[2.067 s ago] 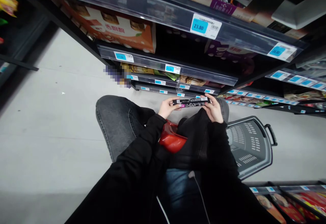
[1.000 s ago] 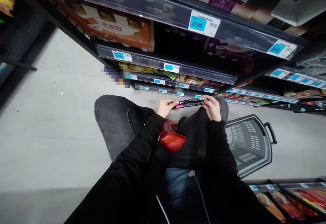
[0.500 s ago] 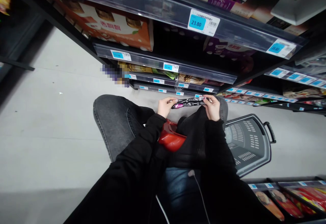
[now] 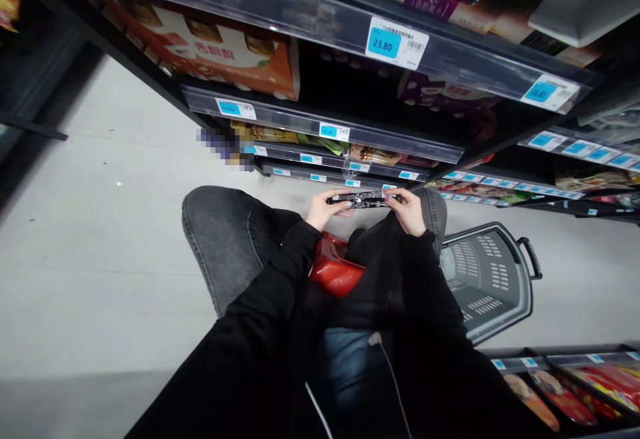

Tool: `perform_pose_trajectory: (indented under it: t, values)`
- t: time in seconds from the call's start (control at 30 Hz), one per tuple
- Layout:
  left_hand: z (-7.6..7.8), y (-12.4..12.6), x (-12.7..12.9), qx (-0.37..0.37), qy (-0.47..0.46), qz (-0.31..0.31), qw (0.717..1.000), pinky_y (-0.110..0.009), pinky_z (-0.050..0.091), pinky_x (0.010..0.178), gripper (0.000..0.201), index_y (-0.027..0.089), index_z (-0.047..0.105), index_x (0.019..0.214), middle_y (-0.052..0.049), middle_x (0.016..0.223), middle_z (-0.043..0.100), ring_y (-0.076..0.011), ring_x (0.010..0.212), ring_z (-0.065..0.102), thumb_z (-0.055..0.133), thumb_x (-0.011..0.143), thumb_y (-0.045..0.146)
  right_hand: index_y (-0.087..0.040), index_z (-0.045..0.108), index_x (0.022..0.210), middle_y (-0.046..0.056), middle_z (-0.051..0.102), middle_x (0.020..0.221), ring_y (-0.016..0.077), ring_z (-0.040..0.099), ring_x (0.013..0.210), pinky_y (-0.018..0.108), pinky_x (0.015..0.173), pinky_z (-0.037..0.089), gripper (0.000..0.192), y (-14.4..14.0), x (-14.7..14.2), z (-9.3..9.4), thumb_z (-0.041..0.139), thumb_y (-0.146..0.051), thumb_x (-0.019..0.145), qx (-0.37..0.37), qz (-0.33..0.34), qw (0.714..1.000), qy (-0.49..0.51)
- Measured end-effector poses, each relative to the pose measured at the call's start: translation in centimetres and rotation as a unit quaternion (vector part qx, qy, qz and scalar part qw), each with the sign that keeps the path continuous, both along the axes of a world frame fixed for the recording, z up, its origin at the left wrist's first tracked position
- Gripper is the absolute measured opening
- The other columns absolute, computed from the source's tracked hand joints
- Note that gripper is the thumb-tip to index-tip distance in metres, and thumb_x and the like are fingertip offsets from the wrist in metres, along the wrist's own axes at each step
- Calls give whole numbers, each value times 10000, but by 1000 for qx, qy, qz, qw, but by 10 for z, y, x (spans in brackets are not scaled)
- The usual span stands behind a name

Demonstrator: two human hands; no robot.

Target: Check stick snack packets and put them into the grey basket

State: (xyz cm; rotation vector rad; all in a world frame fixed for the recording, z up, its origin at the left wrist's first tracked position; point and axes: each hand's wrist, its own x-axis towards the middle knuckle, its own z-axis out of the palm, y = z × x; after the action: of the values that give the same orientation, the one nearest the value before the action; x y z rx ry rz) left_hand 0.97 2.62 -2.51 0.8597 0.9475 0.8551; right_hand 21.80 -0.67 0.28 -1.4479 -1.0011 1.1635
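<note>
Both hands have drawn slightly to the left since the frame just before, the right hand more than the left, and the packet's pink patch no longer shows. Nearest the body, a white cable (image 4: 319, 402) and a thinner cord (image 4: 393, 376) hang over the dark clothes. Beyond them a glossy red item (image 4: 337, 269) sits low between the bent legs; what it is, I cannot tell. Just farther out, the slim dark packet (image 4: 367, 200) is held up between the knees, its long axis running left to right. The left hand (image 4: 323, 210) has its grip clamped on one end, thumb on the near face; the right hand (image 4: 409, 212) pinches the other end. Neither hand is nearer, since the packet spans the gap between them. Whether it is one piece or two laid together, I cannot tell.

The grey basket (image 4: 505, 309) stands on the floor beside the right knee, its handle (image 4: 531, 259) pointing away from the body. Floor (image 4: 125, 246) spreads widely past the left knee, judged the roomier side. Ahead, only a narrow strip of floor shows before the lowest shelf edge (image 4: 290, 173). Above it, an orange carton (image 4: 215, 52) fills the left of a higher shelf.
</note>
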Motion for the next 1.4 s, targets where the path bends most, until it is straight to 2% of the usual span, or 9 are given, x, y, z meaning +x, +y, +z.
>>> perform_pose_trajectory:
  t: [0.1,0.17,0.33,0.57,0.8,1.0,1.1,1.27,1.4]
  values:
    - [-6,2,-3,-4,15,6,1000,-425,589,636,547,78,631,1029,-99,800,677,-231,633,665,752,559,331,-232,689,726,8,680,864,187,600,916,356,896,422,122,0,0,1,704,-283,617,35,54,997,-40]
    - [-6,3,-4,-7,23,9,1000,-424,591,624,537,72,640,1015,-95,757,677,-235,619,664,750,560,337,-235,693,716,4,684,844,186,606,904,354,895,420,110,1,0,0,704,-285,619,31,75,995,-61]
    - [-1,2,-1,-6,18,33,999,-429,593,623,477,65,671,937,-106,779,679,-234,605,662,752,557,343,-218,671,680,8,678,784,182,612,826,333,817,442,95,2,-3,0,679,-304,641,19,34,993,-115]
    - [-1,1,5,-7,22,74,997,-438,588,644,450,66,695,853,-105,837,672,-215,606,656,761,531,373,-189,597,660,32,656,822,178,590,839,325,840,414,138,4,-13,0,603,-322,699,32,-15,986,-163]
    - [-3,1,7,-1,28,117,993,-400,582,628,413,71,700,793,-82,788,682,-207,630,644,752,532,387,-176,556,689,52,643,817,178,583,823,312,804,419,176,6,-21,-4,548,-343,743,48,-31,978,-202]
    - [-3,5,3,-7,32,111,993,-401,579,608,410,80,691,780,-62,722,666,-194,598,634,747,530,401,-181,560,689,46,631,804,172,578,807,312,793,427,180,9,-19,-5,536,-341,769,58,-16,970,-235]
    - [-2,6,0,-8,28,119,993,-393,581,588,383,85,676,754,-43,714,651,-173,553,626,753,524,381,-181,590,674,55,598,837,180,562,863,324,812,423,176,10,-14,-2,558,-329,764,97,-1,957,-274]
    - [0,4,1,-19,43,96,994,-398,584,587,398,73,660,757,-22,631,626,-168,511,617,752,521,380,-224,672,756,61,543,1062,212,504,988,379,879,382,142,5,-14,4,619,-354,733,118,66,915,-379]
    - [0,2,3,-20,55,84,995,-400,584,603,413,70,657,764,-32,650,635,-174,531,626,752,518,389,-249,677,801,42,624,952,217,471,969,392,886,339,188,1,-22,6,529,-365,809,129,120,875,-452]
